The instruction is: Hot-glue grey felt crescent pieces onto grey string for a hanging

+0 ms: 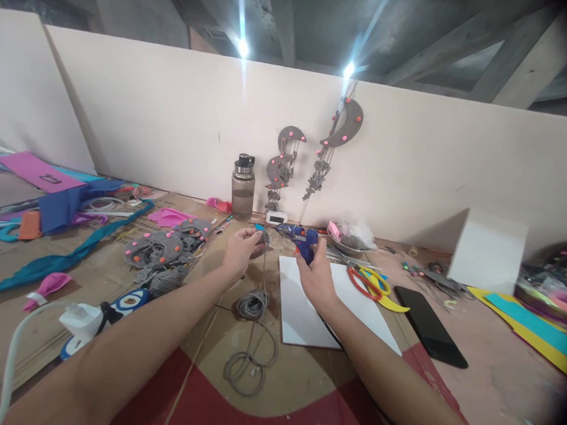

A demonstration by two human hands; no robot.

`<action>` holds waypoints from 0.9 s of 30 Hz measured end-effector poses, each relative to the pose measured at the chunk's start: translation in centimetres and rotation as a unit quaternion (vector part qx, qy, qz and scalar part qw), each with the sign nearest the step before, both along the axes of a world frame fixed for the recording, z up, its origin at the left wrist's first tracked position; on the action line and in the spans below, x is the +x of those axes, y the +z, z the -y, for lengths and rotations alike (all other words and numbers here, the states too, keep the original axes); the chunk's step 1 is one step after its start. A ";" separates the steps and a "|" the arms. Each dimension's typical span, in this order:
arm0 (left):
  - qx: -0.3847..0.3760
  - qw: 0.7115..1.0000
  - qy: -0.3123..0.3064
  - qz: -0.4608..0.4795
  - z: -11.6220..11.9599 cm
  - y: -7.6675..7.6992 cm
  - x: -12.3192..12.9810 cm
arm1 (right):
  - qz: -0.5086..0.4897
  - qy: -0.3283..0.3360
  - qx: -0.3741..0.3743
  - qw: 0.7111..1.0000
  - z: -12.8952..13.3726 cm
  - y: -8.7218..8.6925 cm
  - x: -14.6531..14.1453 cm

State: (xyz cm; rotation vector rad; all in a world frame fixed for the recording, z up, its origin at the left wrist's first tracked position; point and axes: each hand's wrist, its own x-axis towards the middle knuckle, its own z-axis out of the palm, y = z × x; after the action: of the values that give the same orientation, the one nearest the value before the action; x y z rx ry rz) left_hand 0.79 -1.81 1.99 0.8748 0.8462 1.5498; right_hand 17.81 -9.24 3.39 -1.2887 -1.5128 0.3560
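Note:
My left hand point(239, 253) is closed on a small dark grey piece point(263, 239), mostly covered by the fingers. A grey cord point(264, 274) hangs from it to a wound bundle point(252, 304), with loose loops lying nearer to me. In my right hand point(317, 272) is a blue glue gun point(299, 235), its nozzle pointing left towards the grey piece, a small gap apart. Below the right hand lies a white board point(295, 306). Red scissors point(362, 283) and yellow-handled scissors point(378, 281) rest on the board's right side.
A bottle point(243, 189) and a small digital display point(276, 218) stand by the wall. Grey moon hangings point(347, 125) are on it. Grey decorated rings point(152, 250) and a power plug point(81, 320) lie left; a black phone point(431, 326) lies right.

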 end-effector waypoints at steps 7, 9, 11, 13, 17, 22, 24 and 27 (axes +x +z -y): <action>-0.009 1.000 -0.010 -0.009 0.2 0.2 0.3 | 0.049 0.008 0.003 0.999 0.6 -0.3 -0.7; -0.013 1.000 -0.012 -0.013 0.3 0.3 0.4 | 0.067 -0.002 -0.003 0.998 0.7 -0.3 -0.8; -0.018 1.000 -0.013 -0.020 0.3 0.3 0.5 | 0.076 -0.005 -0.005 0.997 0.8 -0.3 -0.8; -0.026 0.999 -0.012 -0.028 0.1 0.2 0.5 | 0.082 -0.004 -0.003 0.997 0.8 -0.4 -0.8; -0.023 0.999 -0.011 -0.031 -0.1 -0.1 0.5 | 0.089 -0.007 -0.007 0.996 0.7 -0.4 -0.8; -0.027 0.999 -0.009 -0.040 -0.1 -0.1 0.5 | 0.109 -0.022 -0.002 0.994 0.8 -0.5 -0.8; -0.029 0.998 -0.008 -0.050 -0.1 0.0 0.4 | 0.116 -0.028 -0.004 0.993 0.8 -0.5 -0.8; -0.015 0.998 -0.011 -0.053 0.1 0.0 0.3 | 0.116 -0.037 -0.009 0.993 0.7 -0.3 -0.6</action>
State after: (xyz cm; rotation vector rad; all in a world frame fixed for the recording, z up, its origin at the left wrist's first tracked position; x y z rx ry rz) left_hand 1.10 -1.86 2.04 0.9484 0.9306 1.4788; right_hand 17.17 -9.93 3.08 -1.4354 -1.6517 0.1759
